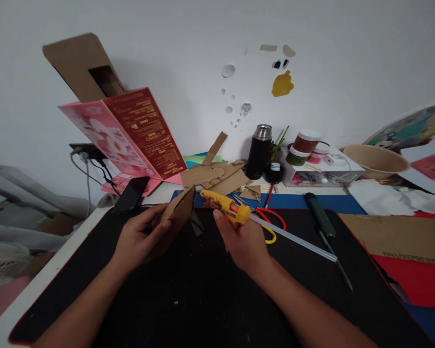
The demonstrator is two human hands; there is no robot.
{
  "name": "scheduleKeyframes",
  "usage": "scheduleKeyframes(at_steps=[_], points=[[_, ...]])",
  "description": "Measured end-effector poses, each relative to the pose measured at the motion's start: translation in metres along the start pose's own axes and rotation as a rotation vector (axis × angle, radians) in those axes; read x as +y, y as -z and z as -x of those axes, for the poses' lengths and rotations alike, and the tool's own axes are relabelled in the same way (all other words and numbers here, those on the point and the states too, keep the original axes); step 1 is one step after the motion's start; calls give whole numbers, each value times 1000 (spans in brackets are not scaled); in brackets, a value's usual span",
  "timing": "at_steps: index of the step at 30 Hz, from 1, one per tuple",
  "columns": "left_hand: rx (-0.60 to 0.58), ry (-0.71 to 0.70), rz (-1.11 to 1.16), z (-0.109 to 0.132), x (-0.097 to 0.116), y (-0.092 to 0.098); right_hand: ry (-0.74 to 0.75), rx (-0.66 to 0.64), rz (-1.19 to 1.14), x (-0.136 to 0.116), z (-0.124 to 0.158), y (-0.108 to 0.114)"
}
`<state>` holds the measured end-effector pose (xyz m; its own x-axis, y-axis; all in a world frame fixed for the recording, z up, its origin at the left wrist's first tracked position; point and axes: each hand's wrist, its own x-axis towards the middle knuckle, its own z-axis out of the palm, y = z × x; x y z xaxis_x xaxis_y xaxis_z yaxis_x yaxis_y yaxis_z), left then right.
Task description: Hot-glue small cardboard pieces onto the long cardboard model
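My left hand [139,237] grips a folded piece of brown cardboard [177,210], thumb on the near face and the other fingers partly hidden behind it. In my right hand [244,241] is a yellow hot glue gun [223,205], its nozzle pointing left at the cardboard's upper right edge. Whether the tip touches the edge I cannot tell. A long clear glue stick [293,238] sticks out of the gun's back end. Behind my right hand lie scissors with red and yellow handles [271,234]. Both hands are above a black desk mat [195,299].
Cardboard scraps [221,176] lie behind the hands. A black thermos [259,152] and a small dark bottle [274,172] stand at the back. A green-handled knife [321,215] rests on the right. A phone [131,194] and a pink and red box [130,135] are at left.
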<state>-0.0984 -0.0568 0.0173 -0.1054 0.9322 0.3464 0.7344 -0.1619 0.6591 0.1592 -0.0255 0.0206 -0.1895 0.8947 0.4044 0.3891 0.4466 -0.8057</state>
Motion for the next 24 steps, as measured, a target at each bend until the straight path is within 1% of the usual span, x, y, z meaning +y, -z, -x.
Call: scheduleKeyframes(at_steps=[3, 8, 16, 24], points=[[5, 1, -4, 0, -1, 0, -25, 13, -45, -1, 0, 0], [0, 4, 23, 0, -1, 0, -31, 3, -39, -1, -1, 0], [21, 48, 32, -1, 0, 0, 8, 15, -43, -1, 0, -3], [42, 82, 84, -1, -1, -1, 15, 29, -72, -2, 1, -4]])
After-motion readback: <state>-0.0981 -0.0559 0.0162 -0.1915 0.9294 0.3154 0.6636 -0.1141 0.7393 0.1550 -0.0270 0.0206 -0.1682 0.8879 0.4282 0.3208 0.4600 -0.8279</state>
